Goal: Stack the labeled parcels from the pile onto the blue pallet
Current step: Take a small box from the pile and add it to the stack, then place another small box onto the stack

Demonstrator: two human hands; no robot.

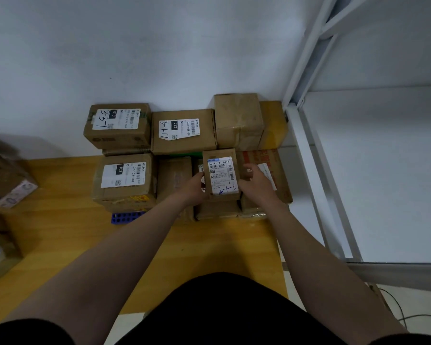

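Cardboard parcel [222, 175] label-up, long axis pointing away toward wall; left hand [193, 188], right hand [255, 181] grip sides.

Many brown boxes, two grips, one blue pallet.

By the wall there are four far parcels [238, 120] in a row. In front of them are four near parcels [126, 180] on top, and one of these is the small parcel [222, 175]. More boxes sit under them, but I cannot count those. At the left edge there are at least two left parcels [8, 181]. Three big white labels [179, 129] have a black number block, and the small parcel has one label of its own. There are two grips, the left grip [193, 188] and the right grip [255, 180], both holding that one small parcel. One blue pallet [126, 217] peeks out at a corner. One white rack [306, 150] stands on the right.
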